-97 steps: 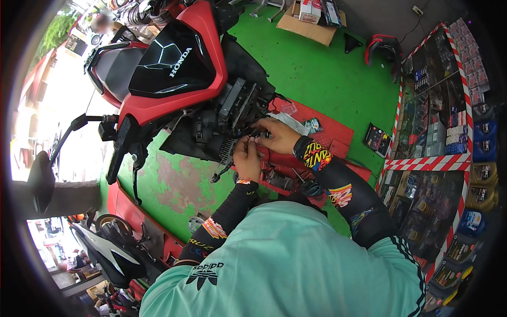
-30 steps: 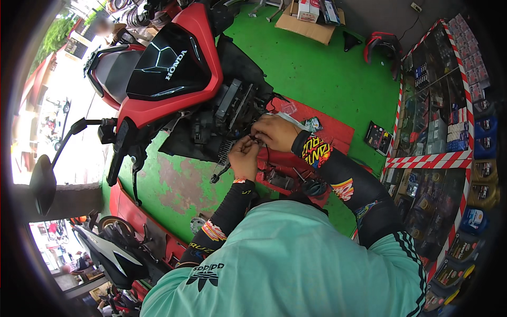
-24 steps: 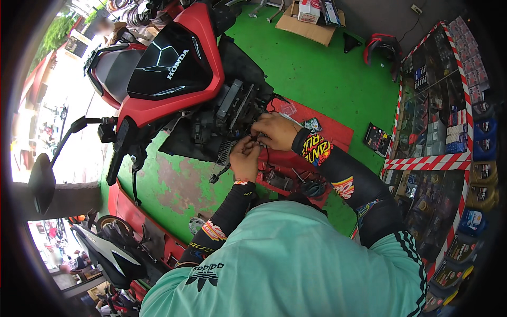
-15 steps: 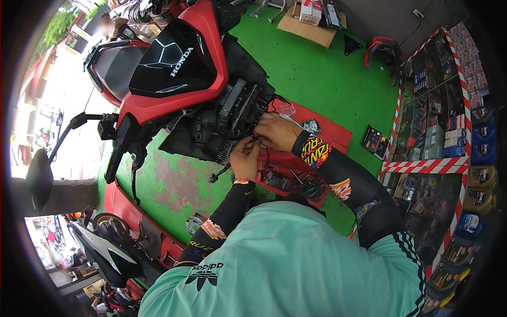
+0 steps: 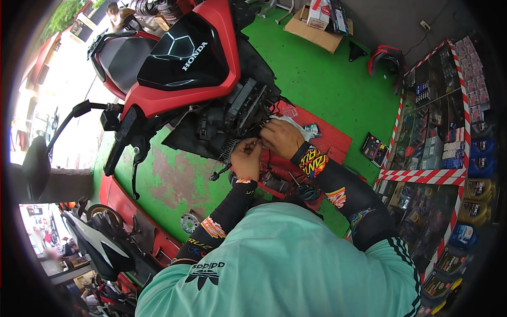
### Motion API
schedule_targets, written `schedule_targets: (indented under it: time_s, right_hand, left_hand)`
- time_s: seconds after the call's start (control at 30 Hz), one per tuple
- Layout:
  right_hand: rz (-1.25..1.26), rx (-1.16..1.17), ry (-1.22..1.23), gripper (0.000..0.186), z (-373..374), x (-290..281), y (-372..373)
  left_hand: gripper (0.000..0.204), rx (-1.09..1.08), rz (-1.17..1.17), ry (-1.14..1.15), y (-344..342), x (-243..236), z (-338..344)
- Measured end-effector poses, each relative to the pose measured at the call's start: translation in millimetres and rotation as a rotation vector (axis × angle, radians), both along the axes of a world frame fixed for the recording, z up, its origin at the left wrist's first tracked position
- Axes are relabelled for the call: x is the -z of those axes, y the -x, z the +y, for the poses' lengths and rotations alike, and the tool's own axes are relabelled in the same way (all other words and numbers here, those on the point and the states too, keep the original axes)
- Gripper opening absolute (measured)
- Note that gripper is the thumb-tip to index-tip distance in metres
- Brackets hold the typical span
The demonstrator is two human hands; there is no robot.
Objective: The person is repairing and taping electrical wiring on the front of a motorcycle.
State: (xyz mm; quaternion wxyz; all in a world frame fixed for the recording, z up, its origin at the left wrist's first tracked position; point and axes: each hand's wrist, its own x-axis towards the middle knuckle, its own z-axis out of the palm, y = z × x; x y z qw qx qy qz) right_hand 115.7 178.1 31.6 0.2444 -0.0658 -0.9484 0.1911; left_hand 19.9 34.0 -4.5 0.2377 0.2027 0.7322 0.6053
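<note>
From the head view: two forearms in black printed sleeves [image 5: 348, 198], angled inward from the near side. At the centre, a left hand [image 5: 246, 160], back up, fingers curled, thumb and forefinger drawn close together. Just right and slightly farther, a right hand [image 5: 282, 138], wrist turned leftward, fingers bent down close to the left fingertips. Hidden between them, too small to name; cannot tell whether grasping anything. Just beyond, to the far left: exposed dark workings [image 5: 237, 108] of a red-and-black motorcycle [image 5: 185, 58]. To the right, a red platform [image 5: 335, 141] on green floor [image 5: 327, 79].
</note>
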Motion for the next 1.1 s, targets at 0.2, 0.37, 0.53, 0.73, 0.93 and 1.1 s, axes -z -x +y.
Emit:
schedule_targets:
  time_s: [0.2, 0.37, 0.53, 0.73, 0.93, 1.1]
  right_hand:
    - [0.079, 0.043, -0.036, 0.019, -5.3, -1.3, 1.5]
    - [0.130, 0.080, -0.028, 0.019, -7.4, 3.2, -1.8]
    - [0.138, 0.082, -0.012, 0.017, -10.3, 4.2, -3.5]
    - [0.123, 0.075, -0.017, 0.015, -13.4, 6.2, -7.0]
    - [0.130, 0.057, -0.018, 0.015, -10.8, 6.7, -10.0]
    - [0.013, 0.129, 0.489, 0.020, -7.6, -13.4, -8.8]
  left_hand:
    - [0.019, -0.056, -0.022, -0.002, 2.0, 3.8, 1.7]
    - [0.020, -0.001, -0.159, 0.008, -2.9, -11.4, 1.1]
    - [0.022, -0.041, -0.318, -0.007, -3.5, -22.8, 1.5]
    - [0.026, -0.001, -0.381, -0.136, -4.8, -18.2, -0.1]
    - [0.030, 0.064, -0.321, -0.159, -2.8, -11.4, 0.0]
    - [0.030, 0.048, -0.313, -0.154, -1.2, -0.9, -3.0]
